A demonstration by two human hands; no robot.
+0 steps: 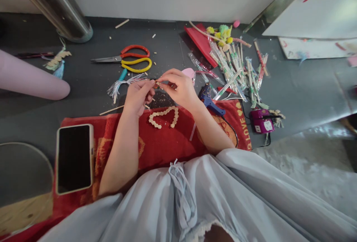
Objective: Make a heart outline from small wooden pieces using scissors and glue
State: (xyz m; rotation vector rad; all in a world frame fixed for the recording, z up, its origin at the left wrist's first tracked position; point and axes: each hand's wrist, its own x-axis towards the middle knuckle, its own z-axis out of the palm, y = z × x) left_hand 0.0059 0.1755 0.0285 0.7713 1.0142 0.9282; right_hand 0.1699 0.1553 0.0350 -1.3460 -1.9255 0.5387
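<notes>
My left hand [140,95] and my right hand [180,87] meet over the grey surface, just beyond a red towel. Thumb and fingers of each are pinched together at a small pale beige piece [157,84], mostly covered by the fingertips. Below them on the towel lies a knobbly cream strip [164,114] bent into an open heart-like outline. A white and blue tassel [119,86] rests left of my left hand. Right of my right hand are a blue glue gun [212,104] and a pink rounded piece [189,73], partly covered.
Scissors [135,59] with red and yellow handles lie beyond my hands. Wrapped sticks [231,63] and a red packet [201,45] are at right, near a purple plug block [261,120]. A phone [74,158] lies on the towel [156,149]. A metal post [72,15] stands back left.
</notes>
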